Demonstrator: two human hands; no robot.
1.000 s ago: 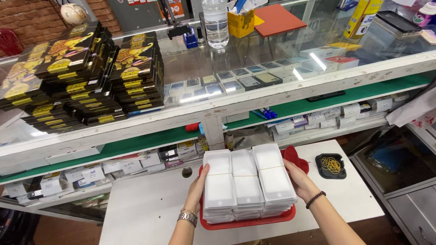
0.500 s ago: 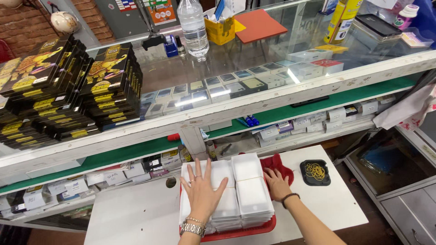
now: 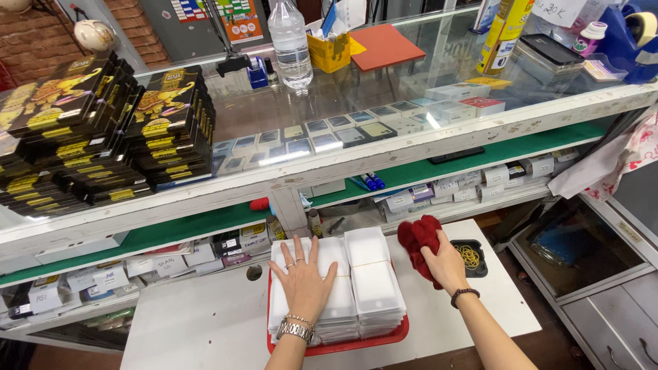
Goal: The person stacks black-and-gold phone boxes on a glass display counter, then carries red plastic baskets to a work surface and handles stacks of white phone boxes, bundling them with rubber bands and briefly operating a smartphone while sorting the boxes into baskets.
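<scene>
A red tray (image 3: 384,338) on a white table (image 3: 192,329) carries stacks of white flat packets (image 3: 373,288). My left hand (image 3: 301,281) lies flat, fingers spread, on the left stacks; it wears rings and a metal watch. My right hand (image 3: 445,264) sits just right of the tray and grips a crumpled red cloth (image 3: 417,236). A beaded bracelet is on that wrist.
A small black dish of rubber bands (image 3: 473,257) sits right of the cloth. Behind the table stands a glass counter (image 3: 356,103) with a green shelf (image 3: 480,157), stacked black and gold boxes (image 3: 103,130), a water bottle (image 3: 289,41) and a red pad (image 3: 384,46). Grey drawers (image 3: 603,308) stand at right.
My left hand has settled flat on top of the packets. My right hand left the tray's right edge and took hold of the red cloth beside it. The view shifted lower.
</scene>
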